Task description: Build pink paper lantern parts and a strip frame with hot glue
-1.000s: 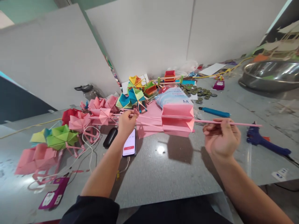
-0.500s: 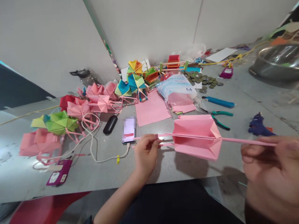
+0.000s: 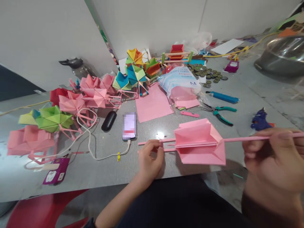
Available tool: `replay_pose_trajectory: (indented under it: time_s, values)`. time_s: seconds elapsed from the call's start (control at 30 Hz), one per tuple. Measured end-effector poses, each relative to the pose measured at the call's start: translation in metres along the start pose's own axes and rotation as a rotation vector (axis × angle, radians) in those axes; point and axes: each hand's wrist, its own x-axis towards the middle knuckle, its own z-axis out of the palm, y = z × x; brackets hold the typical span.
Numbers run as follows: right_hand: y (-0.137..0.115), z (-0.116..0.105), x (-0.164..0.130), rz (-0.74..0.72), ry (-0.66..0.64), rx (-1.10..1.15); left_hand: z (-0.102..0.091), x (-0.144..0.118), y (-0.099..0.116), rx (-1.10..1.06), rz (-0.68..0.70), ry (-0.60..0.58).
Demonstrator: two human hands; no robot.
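Observation:
A folded pink paper wheel section [image 3: 199, 141] is held between my hands above the table's front edge. Pinched in my left hand [image 3: 152, 158] are the thin pink paper sticks [image 3: 169, 149] of a frame on its left side. My right hand [image 3: 273, 155] has thumb and fingers closed on a long pink paper stick [image 3: 235, 139], which runs from the section's right end past the fingers. Just behind the section lie a pink utility knife [image 3: 189, 114] and green-handled pliers [image 3: 224, 115]. A blue-purple tool [image 3: 260, 119], partly hidden by my right hand, sits close to it.
Finished pink paper wheels [image 3: 95, 96] crowd the left, with a green one [image 3: 54, 118] in front. A phone [image 3: 129, 126] on a white cable [image 3: 104, 157] and a black case [image 3: 109, 121] lie nearby. Behind are pink sheets [image 3: 154, 106], a paper pack [image 3: 179, 82], coins [image 3: 210, 72] and a metal bowl [image 3: 280, 60].
My right hand has risen slightly, and more of the stick shows past its fingers. The folded section is tilted a little differently. The camera view has shifted, and the pink knife now shows.

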Motion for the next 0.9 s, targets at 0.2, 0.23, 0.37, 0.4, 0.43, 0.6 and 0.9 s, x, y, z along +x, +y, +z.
replay_pose_trajectory:
  time_s: [0.2, 0.23, 0.37, 0.4, 0.43, 0.6, 0.9]
  values:
    - [0.002, 0.0, -0.002, 0.018, -0.157, -0.099, -0.007, -0.007, -0.003, -0.064, -0.185, -0.138]
    - [0.001, 0.0, -0.004, 0.059, -0.192, -0.103, -0.008, -0.007, -0.003, -0.078, -0.249, -0.165]
    - [0.001, 0.002, -0.009, 0.173, -0.271, -0.087, -0.015, -0.006, -0.004, -0.041, -0.312, -0.254]
    - [0.0, 0.001, -0.01, 0.207, -0.293, -0.093, -0.017, -0.004, -0.005, -0.018, -0.273, -0.275]
    - [-0.002, 0.001, -0.009, 0.242, -0.327, -0.105, -0.02, -0.002, -0.006, 0.007, -0.218, -0.301]
    - [-0.011, -0.005, 0.007, 0.404, -0.609, -0.231, -0.026, 0.004, -0.015, 0.126, -0.009, -0.38]
    - [-0.029, -0.008, -0.008, 0.257, -0.215, -0.208, -0.025, -0.001, -0.014, 0.014, -0.213, -0.387]
